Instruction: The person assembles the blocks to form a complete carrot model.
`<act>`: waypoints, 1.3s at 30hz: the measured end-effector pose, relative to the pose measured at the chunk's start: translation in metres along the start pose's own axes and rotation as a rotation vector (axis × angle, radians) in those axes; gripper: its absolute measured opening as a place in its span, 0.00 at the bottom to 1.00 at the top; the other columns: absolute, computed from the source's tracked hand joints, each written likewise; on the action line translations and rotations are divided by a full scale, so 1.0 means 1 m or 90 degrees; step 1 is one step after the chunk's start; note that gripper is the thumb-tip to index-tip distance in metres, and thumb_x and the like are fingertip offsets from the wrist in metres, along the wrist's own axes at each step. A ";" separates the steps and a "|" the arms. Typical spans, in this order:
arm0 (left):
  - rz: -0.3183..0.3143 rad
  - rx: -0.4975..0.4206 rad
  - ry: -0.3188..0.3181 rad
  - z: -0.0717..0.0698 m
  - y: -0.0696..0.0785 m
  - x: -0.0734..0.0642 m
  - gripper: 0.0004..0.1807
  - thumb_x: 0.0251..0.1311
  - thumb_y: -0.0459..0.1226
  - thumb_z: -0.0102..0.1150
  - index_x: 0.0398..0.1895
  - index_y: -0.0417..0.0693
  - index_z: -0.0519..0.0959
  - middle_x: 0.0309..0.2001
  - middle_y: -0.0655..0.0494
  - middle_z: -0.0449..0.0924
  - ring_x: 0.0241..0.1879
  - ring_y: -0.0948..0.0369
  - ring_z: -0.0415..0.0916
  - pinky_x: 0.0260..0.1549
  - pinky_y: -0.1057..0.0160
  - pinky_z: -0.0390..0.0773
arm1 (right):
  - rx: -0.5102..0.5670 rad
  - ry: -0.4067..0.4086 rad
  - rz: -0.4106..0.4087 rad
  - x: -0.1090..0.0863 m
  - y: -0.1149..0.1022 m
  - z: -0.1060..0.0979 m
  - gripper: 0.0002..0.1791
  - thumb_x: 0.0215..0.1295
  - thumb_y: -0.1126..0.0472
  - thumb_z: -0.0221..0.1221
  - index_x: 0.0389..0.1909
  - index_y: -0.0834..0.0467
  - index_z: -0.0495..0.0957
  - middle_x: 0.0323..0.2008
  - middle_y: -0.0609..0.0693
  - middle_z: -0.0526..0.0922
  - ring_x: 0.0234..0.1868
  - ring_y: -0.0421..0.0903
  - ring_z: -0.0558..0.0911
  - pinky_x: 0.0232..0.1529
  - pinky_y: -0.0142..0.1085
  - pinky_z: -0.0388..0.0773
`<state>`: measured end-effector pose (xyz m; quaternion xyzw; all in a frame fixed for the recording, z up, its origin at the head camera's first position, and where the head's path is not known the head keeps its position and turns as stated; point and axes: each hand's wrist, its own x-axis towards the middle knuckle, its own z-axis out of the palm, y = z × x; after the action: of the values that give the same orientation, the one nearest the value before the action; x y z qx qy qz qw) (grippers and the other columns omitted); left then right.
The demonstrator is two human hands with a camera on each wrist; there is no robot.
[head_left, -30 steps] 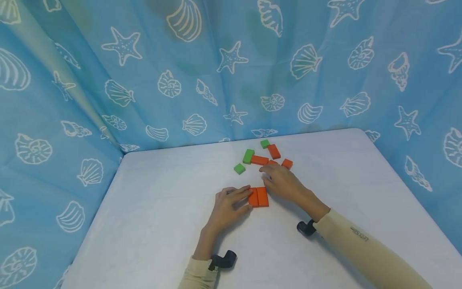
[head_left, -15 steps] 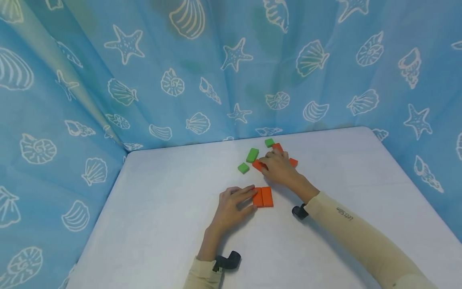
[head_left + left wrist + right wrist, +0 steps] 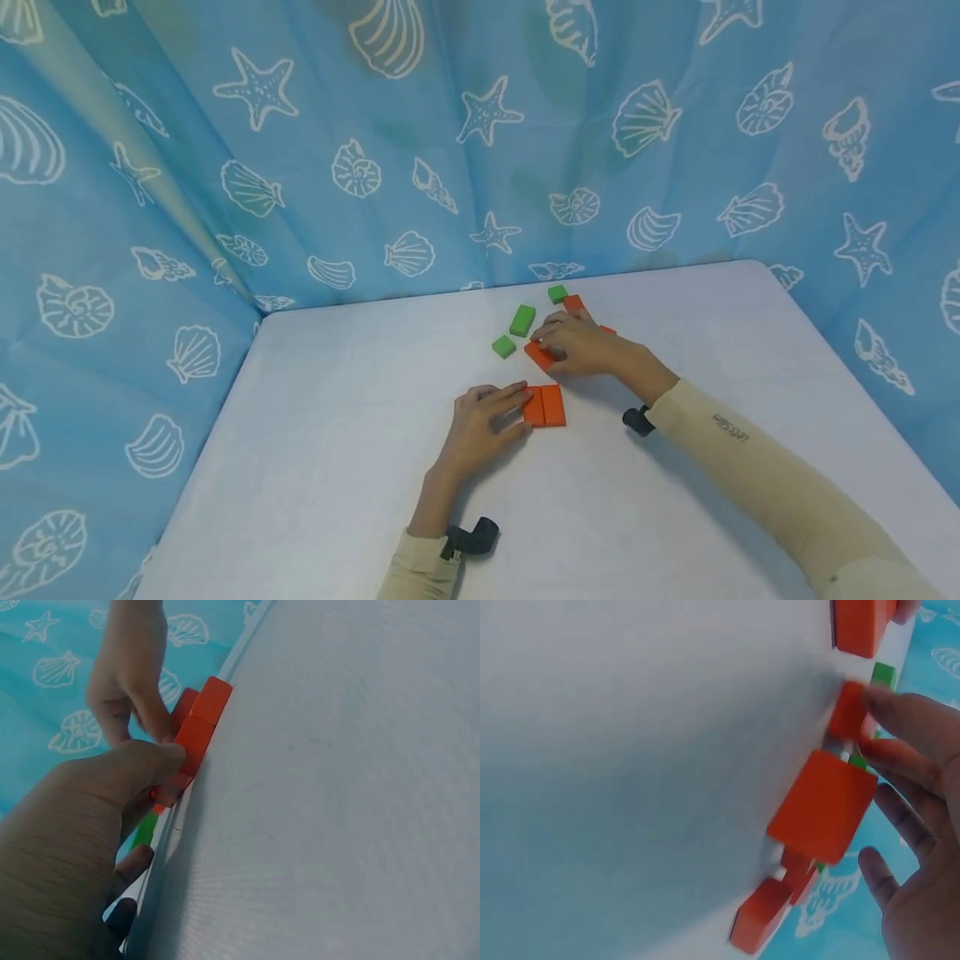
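Observation:
Two orange rectangular blocks (image 3: 553, 406) lie flat, side by side, on the white table. My left hand (image 3: 474, 429) holds the left one of the pair, thumb at its near corner and fingers at its far edge. In the left wrist view the thumb presses against the row of orange blocks (image 3: 196, 742). Just beyond the pair, my right hand (image 3: 581, 343) pinches another orange block (image 3: 537, 353), which sits at a slant. The right wrist view has thumb and forefinger on this block (image 3: 847, 712). A larger-looking orange block (image 3: 825, 806) stands close by the other fingers.
Beyond the right hand lie more orange blocks, one (image 3: 573, 303) beside a small green block (image 3: 557, 293). A longer green block (image 3: 522, 320) and a green square one (image 3: 504, 346) sit left of it. A blue shell-patterned curtain (image 3: 420, 167) hangs behind the table (image 3: 337, 400).
The right hand has reached the orange block, taken hold of it, and drawn it nearer, turning it away from the longer green block. The left hand stays on its block.

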<state>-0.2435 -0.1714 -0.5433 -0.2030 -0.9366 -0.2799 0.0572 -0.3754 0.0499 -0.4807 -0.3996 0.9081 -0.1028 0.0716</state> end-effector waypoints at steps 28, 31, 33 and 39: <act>-0.014 -0.001 0.000 -0.003 0.004 0.000 0.26 0.65 0.50 0.63 0.67 0.66 0.76 0.68 0.72 0.70 0.62 0.56 0.64 0.61 0.48 0.61 | 0.049 0.063 0.046 -0.074 -0.003 0.016 0.29 0.50 0.47 0.76 0.54 0.51 0.85 0.54 0.46 0.82 0.59 0.50 0.69 0.50 0.48 0.64; -0.010 -0.001 0.000 -0.002 0.002 0.001 0.26 0.65 0.50 0.62 0.67 0.66 0.76 0.68 0.72 0.70 0.62 0.57 0.64 0.61 0.48 0.60 | 0.059 0.072 0.063 -0.079 -0.010 0.020 0.29 0.49 0.46 0.77 0.52 0.52 0.85 0.53 0.46 0.82 0.59 0.51 0.69 0.50 0.47 0.64; -0.008 -0.002 0.001 0.000 0.000 0.001 0.26 0.65 0.51 0.62 0.67 0.66 0.76 0.68 0.73 0.69 0.62 0.57 0.64 0.61 0.49 0.60 | 0.060 0.082 0.069 -0.081 -0.014 0.023 0.28 0.50 0.46 0.76 0.51 0.52 0.85 0.52 0.46 0.81 0.61 0.52 0.69 0.49 0.47 0.64; -0.012 -0.011 0.001 0.004 0.001 0.000 0.26 0.65 0.51 0.62 0.67 0.66 0.76 0.68 0.74 0.69 0.63 0.58 0.63 0.62 0.49 0.60 | 0.059 0.104 0.069 -0.087 -0.022 0.027 0.24 0.50 0.48 0.77 0.48 0.52 0.86 0.49 0.46 0.81 0.62 0.54 0.69 0.47 0.46 0.64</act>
<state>-0.2433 -0.1682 -0.5455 -0.1942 -0.9359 -0.2890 0.0535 -0.2959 0.0962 -0.4971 -0.3362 0.9256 -0.1728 0.0216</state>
